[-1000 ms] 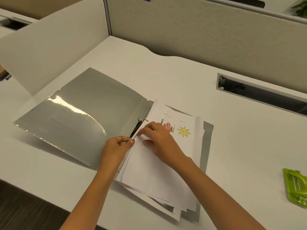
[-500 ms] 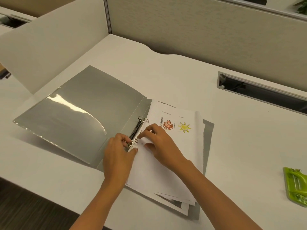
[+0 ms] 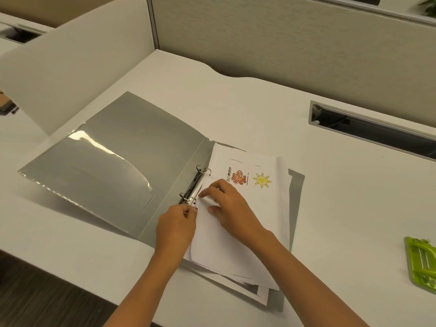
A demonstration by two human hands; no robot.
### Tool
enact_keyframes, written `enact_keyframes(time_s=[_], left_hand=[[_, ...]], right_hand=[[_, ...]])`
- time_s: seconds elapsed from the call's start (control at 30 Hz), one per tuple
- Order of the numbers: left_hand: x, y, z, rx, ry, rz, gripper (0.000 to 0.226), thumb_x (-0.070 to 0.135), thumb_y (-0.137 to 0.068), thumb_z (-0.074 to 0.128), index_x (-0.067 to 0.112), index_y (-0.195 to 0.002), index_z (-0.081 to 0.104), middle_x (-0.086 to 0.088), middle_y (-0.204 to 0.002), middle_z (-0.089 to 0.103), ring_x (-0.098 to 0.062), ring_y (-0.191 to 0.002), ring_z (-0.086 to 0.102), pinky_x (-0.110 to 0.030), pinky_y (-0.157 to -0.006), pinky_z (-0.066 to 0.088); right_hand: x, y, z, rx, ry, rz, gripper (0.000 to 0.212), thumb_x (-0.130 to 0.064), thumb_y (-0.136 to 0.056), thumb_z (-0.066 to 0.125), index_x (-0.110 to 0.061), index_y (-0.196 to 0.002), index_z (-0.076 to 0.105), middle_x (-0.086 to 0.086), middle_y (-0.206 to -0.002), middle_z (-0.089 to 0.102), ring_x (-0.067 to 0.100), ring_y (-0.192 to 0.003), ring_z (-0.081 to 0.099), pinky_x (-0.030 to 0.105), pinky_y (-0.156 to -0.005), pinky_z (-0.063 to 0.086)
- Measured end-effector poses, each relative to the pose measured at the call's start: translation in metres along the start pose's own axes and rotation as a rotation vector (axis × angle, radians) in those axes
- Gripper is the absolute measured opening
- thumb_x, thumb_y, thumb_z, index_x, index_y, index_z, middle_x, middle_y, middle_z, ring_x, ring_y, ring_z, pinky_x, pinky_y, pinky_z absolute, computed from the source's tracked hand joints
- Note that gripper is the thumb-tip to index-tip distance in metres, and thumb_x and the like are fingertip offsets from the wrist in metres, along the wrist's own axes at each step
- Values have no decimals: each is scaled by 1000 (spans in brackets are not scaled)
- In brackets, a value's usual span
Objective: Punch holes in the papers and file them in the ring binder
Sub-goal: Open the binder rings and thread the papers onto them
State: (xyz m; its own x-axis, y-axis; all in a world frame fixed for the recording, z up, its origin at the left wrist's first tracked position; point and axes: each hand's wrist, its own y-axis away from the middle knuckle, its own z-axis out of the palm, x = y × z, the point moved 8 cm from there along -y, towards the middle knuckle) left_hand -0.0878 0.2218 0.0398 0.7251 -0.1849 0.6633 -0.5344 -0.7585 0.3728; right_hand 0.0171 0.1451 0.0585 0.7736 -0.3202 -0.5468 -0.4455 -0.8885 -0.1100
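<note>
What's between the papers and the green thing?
Only bare white desk, in the head view, between the papers and the green hole punch.

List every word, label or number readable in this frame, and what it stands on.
Nothing is clear enough to quote.
Heading above the octopus on the sheet: too small and blurred to read.
Shorter heading above the sun, same sheet: too small and blurred to read.
No text shows on the binder or the punch.
</note>
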Motion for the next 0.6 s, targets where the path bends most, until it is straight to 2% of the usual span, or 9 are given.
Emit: enact_keyframes(time_s=[0.1, 0.2, 0.33, 0.47, 0.6], left_hand=[[-6, -6, 3, -131, 124, -72, 12, 28, -90, 62, 23, -80, 69, -4, -87, 72, -24, -81, 68, -39, -80, 57], [-9, -8, -2, -162, 265, -102, 15, 22, -84, 70, 27, -70, 69, -5, -83, 75, -27, -81, 71, -46, -83, 58], [-6, -8, -14, -162, 380, -96, 5, 19, -80, 74, 21, -75, 74, -5, -81, 76, -26, -77, 73, -44, -82, 59], [-6, -11, -27, -102, 327, -67, 6, 28, -81, 73, 23, -78, 75, 0, -80, 75, -24, -79, 71, -40, -78, 58], [-11, -16, -37, -37, 231, -76, 13, 31, -84, 68, 21, -87, 76, 0, -84, 73, -23, -84, 67, -30, -68, 49]], right_hand=[[-1, -1, -3, 10, -2, 2, 35, -6, -85, 65, -18, -117, 61, 3, -118, 53, 21, -106, 49, 28, -84, 46], [-3, -1, -7, 20, -31, 0, 33, -6, -85, 65, -18, -116, 62, 2, -116, 53, 20, -106, 49, 29, -85, 46], [-3, -2, -13, 49, -86, 12, 32, -9, -85, 65, -18, -115, 62, 0, -115, 54, 18, -107, 49, 24, -89, 41], [-4, -1, -10, 30, -133, 26, 32, -12, -86, 65, -20, -116, 61, -2, -115, 53, 17, -107, 50, 28, -91, 44], [-3, 1, -4, 2, -164, 46, 33, -13, -85, 64, -23, -116, 60, -5, -115, 52, 15, -108, 48, 31, -92, 44]])
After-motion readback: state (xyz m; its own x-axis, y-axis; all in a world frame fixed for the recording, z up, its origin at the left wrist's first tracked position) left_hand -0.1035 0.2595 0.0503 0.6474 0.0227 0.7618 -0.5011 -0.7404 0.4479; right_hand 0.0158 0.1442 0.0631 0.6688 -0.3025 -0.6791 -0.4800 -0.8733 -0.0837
